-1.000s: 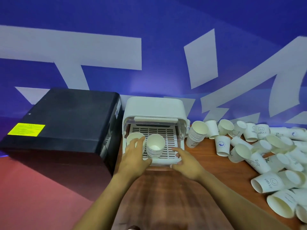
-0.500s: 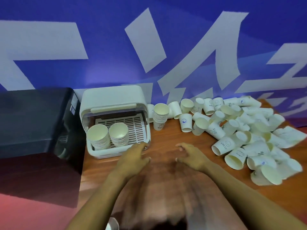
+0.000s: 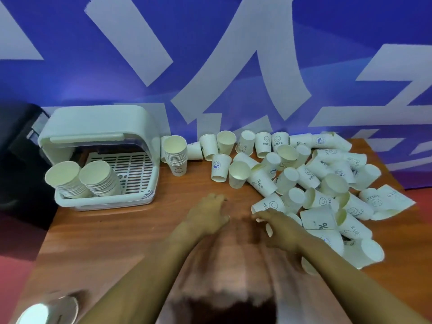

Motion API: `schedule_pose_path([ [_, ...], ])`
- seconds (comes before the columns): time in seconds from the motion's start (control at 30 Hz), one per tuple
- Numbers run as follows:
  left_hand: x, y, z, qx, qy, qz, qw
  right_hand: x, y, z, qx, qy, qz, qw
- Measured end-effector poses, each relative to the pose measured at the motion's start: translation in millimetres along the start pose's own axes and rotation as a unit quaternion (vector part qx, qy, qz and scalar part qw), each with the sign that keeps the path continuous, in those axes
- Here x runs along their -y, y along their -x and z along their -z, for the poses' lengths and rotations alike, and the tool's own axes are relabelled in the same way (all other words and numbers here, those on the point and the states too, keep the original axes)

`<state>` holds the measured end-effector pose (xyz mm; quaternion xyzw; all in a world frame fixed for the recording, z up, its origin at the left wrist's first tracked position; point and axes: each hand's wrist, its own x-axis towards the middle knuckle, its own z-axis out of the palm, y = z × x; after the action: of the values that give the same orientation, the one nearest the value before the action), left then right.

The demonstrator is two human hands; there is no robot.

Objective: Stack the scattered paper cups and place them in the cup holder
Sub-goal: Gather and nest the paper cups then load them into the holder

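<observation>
The white cup holder [image 3: 106, 203], lid raised, stands at the table's left and holds two leaning cup stacks [image 3: 80, 178]. A third upright stack [image 3: 176, 155] stands just right of it. Several loose white paper cups [image 3: 311, 183] lie in a heap across the right side. My left hand [image 3: 209, 215] hovers over bare wood with fingers spread, holding nothing. My right hand [image 3: 278, 226] is at the near edge of the heap, its fingertips touching a lying "HELLO" cup [image 3: 268, 204]; whether it grips the cup is not visible.
A black box [image 3: 16, 160] stands left of the holder. A shiny metal object [image 3: 46, 309] sits at the bottom left corner. The wooden table [image 3: 117, 242] ends at a blue and white wall behind. A blurred dark shape lies between my forearms.
Both hands left the cup holder and moved right across the table. The view swung right toward the heap, and my right hand reached its near edge.
</observation>
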<state>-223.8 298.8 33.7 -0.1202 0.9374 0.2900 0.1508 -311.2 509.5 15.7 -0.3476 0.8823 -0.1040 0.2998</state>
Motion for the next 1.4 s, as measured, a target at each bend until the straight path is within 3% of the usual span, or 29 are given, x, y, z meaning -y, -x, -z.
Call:
schedule_pose_path([
  [0.23,-51,-37,-47,0.042,-0.061,0.003,0.997,-56,4,3,0.024,0.139,0.027,0.990],
  [0.47,-76,-80,-65,0.013,-0.047,0.014,0.999,-78,-5,0,0.013,0.117,0.073,0.990],
  [0.83,-71,-118,-91,0.054,-0.034,0.016,0.998,-85,-15,3,0.028,0.087,0.086,0.992],
  [1.17,-25,-88,-71,-0.020,0.070,0.051,0.996,-79,-19,13,-0.013,0.019,0.094,0.995],
  [1.4,12,-27,-45,-0.095,0.134,0.091,0.982,-29,-19,21,-0.037,-0.042,0.102,0.993],
])
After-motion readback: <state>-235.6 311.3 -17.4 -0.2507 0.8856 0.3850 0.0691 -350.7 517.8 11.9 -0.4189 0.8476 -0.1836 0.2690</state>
